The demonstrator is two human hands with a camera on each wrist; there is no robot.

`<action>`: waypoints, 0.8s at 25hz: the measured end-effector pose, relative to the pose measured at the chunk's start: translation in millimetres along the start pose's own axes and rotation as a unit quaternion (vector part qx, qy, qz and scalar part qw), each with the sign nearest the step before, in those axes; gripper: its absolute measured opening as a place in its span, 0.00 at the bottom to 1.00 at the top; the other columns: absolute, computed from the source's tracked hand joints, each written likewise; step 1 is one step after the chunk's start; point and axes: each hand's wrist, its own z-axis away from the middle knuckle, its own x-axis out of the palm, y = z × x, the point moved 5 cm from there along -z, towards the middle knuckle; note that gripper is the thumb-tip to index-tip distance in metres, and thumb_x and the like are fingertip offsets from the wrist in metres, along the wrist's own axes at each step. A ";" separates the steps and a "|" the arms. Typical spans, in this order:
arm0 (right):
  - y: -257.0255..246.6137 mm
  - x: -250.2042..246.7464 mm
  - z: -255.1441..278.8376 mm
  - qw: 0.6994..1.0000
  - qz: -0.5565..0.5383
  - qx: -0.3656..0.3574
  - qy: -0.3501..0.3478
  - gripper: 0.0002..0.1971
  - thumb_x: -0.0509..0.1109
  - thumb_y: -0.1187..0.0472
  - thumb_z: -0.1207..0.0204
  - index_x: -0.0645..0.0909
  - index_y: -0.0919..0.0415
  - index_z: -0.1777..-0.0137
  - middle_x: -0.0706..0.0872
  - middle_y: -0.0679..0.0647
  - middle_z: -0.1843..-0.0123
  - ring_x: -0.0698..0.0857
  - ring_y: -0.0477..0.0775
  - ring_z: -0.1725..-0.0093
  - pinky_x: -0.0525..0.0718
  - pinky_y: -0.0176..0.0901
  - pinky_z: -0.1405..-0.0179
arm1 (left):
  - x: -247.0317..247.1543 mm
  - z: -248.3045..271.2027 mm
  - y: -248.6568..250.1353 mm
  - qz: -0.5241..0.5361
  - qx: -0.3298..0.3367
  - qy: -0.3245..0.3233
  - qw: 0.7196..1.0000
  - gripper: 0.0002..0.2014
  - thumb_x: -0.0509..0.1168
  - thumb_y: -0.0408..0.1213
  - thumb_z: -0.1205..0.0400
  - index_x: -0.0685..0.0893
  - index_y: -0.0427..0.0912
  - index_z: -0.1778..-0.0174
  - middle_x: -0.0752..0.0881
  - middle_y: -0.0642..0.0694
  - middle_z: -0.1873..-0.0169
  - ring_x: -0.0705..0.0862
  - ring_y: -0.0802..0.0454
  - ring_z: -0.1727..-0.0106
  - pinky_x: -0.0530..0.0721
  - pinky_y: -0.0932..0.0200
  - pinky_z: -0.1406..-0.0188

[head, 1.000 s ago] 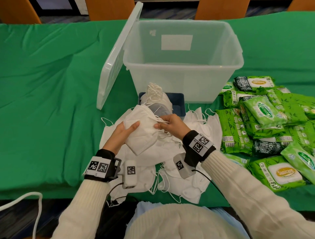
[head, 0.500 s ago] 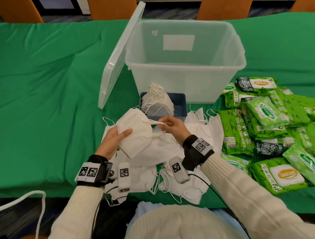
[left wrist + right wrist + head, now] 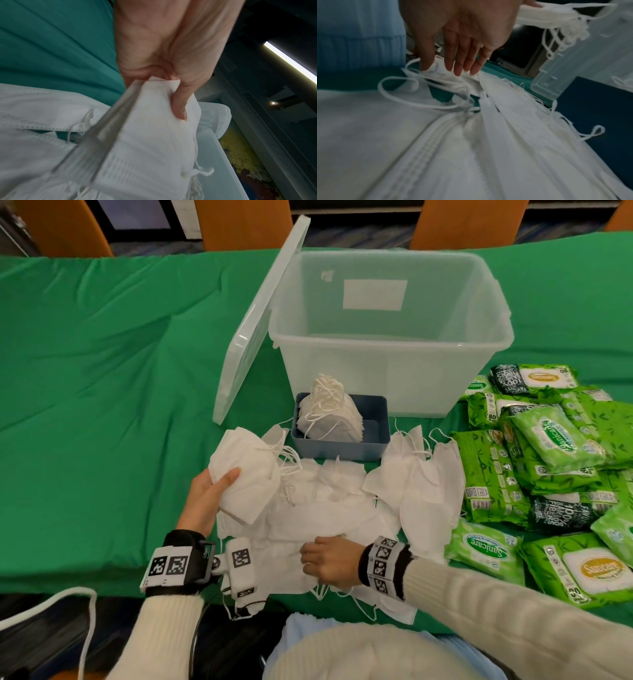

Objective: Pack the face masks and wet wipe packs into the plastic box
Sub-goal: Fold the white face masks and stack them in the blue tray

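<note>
My left hand (image 3: 219,487) grips a stack of folded white face masks (image 3: 250,474) above the loose pile, thumb on top (image 3: 180,108) and the other fingers hidden beneath the stack (image 3: 145,142). My right hand (image 3: 318,559) reaches left over the loose masks (image 3: 329,522) near the table's front edge. Its straight fingertips (image 3: 458,67) touch a mask's edge and ear loops and hold nothing. The clear plastic box (image 3: 387,364) stands open behind, with nothing visible inside. Green wet wipe packs (image 3: 548,474) are heaped at the right.
The box lid (image 3: 260,320) leans against the box's left side. A small blue tray (image 3: 342,445) in front of the box holds an upright stack of masks (image 3: 329,412). Green cloth (image 3: 102,405) covers the table. Orange chair backs stand beyond its far edge.
My right hand has let go of the ear loops on the held stack and dropped toward me onto the loose masks. My left hand keeps the stack, shifted slightly left.
</note>
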 end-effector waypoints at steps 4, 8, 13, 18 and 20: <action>-2.2 13.4 -6.4 0.996 0.068 -0.021 -0.054 0.07 0.76 0.60 0.40 0.84 0.54 0.61 0.84 0.48 0.60 0.81 0.51 0.54 0.78 0.39 0.59 | 9.6 4.4 -2.7 0.001 -0.013 -0.016 1.000 0.15 0.65 0.32 0.18 0.79 0.40 0.35 0.86 0.47 0.44 0.85 0.52 0.44 0.82 0.56 0.47; -0.8 9.3 -7.0 0.994 0.106 -0.018 -0.027 0.08 0.78 0.63 0.44 0.81 0.52 0.72 0.81 0.44 0.72 0.79 0.49 0.63 0.76 0.36 0.65 | 10.5 4.2 -5.4 -0.001 -0.022 -0.024 0.999 0.14 0.65 0.34 0.19 0.80 0.43 0.36 0.86 0.48 0.43 0.85 0.51 0.43 0.82 0.56 0.49; 8.1 -31.7 12.9 0.986 0.026 0.076 0.144 0.06 0.73 0.64 0.31 0.80 0.55 0.65 0.84 0.48 0.66 0.79 0.50 0.61 0.77 0.39 0.65 | 5.7 1.6 -6.6 -0.002 -0.026 -0.017 1.000 0.15 0.66 0.34 0.19 0.79 0.42 0.36 0.86 0.47 0.44 0.85 0.50 0.44 0.83 0.54 0.50; 44.8 -72.0 89.6 0.879 -0.274 0.283 0.268 0.11 0.65 0.60 0.23 0.85 0.64 0.48 0.90 0.51 0.51 0.88 0.43 0.56 0.86 0.36 0.52 | -0.9 -1.4 -12.4 0.003 -0.026 0.004 1.000 0.16 0.67 0.33 0.19 0.79 0.41 0.36 0.86 0.47 0.44 0.84 0.48 0.44 0.82 0.54 0.50; 48.5 -83.6 121.6 0.820 -0.346 0.332 0.312 0.09 0.66 0.68 0.25 0.85 0.62 0.49 0.89 0.47 0.45 0.87 0.40 0.48 0.84 0.34 0.45 | 2.3 -1.8 -14.5 0.004 -0.026 0.008 1.000 0.17 0.67 0.32 0.19 0.78 0.39 0.34 0.85 0.45 0.43 0.84 0.50 0.45 0.82 0.56 0.50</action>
